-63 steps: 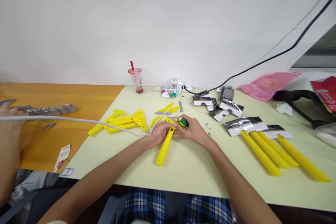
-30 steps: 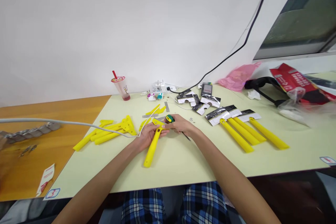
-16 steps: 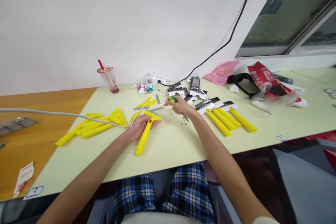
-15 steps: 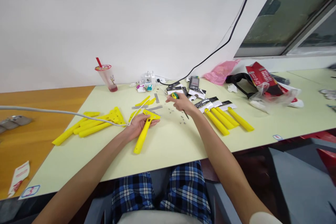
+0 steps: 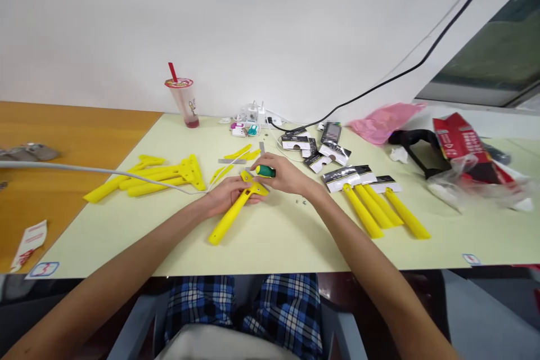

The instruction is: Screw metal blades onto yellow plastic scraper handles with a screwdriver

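A yellow scraper (image 5: pixel 230 218) lies tilted in my left hand (image 5: pixel 225 196), which is closed around its wide head; the handle points toward me. My right hand (image 5: pixel 283 175) is closed on a screwdriver with a green and yellow handle (image 5: pixel 265 171), right at the scraper's head. The screwdriver's shaft is mostly hidden by my fingers. Small screws (image 5: pixel 301 202) lie on the table to the right of the scraper. Behind my hands are flat grey metal blades (image 5: pixel 232 161) and loose yellow head pieces (image 5: pixel 237 152).
More yellow scrapers (image 5: pixel 156 176) are heaped at the left. Several carded scrapers (image 5: pixel 363 211) lie at the right, with black-and-white cards (image 5: pixel 333 152) behind. A cup with a red straw (image 5: pixel 184 104) stands near the wall. A white cable (image 5: pixel 101 169) crosses above the left heap.
My right hand has brought the screwdriver from beside the scraper onto its head. The scraper has tilted slightly in my left hand. The camera view has shifted.
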A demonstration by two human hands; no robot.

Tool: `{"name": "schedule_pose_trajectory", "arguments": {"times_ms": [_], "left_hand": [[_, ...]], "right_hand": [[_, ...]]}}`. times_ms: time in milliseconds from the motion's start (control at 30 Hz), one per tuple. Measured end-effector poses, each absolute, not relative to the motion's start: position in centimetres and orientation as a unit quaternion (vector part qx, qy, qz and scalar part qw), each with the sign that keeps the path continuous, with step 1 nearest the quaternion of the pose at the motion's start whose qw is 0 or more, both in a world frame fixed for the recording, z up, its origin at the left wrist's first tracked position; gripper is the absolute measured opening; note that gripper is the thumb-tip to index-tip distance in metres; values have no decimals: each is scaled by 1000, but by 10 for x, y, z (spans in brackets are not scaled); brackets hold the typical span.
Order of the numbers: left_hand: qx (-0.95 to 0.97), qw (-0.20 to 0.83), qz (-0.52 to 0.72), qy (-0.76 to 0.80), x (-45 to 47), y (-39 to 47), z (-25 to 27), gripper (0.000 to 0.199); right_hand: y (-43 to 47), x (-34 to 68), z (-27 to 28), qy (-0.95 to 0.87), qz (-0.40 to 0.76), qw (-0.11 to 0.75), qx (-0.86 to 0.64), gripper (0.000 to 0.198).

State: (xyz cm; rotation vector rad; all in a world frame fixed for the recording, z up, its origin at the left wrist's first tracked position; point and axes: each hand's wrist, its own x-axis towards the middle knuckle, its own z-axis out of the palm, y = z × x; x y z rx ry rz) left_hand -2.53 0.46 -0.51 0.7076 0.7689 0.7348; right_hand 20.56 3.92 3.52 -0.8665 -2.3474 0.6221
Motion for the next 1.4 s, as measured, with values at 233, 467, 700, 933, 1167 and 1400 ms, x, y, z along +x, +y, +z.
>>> {"name": "schedule_pose_trajectory", "arguments": {"times_ms": [233, 467, 700, 933, 1167, 1400], "left_hand": [[333, 809, 325, 360, -24, 4, -1, 9], [345, 801, 330, 361, -26, 5, -2, 13], [352, 794, 317, 382, -24, 5, 2, 15], [348, 789, 315, 396, -23, 3, 4, 13], [349, 798, 314, 378, -26, 6, -1, 11], [330, 807, 311, 379, -25, 6, 0, 10]], "right_hand": [[74, 179, 47, -911, 287, 164, -246, 10], [80, 180, 40, -915, 283, 152, -245, 19], [68, 186, 37, -897, 273, 170, -303, 18], [54, 191, 38, -879, 280, 175, -345, 22], [53, 211, 37, -852, 278, 236, -375, 20], [27, 279, 72, -811, 270, 179, -488, 22]]}}
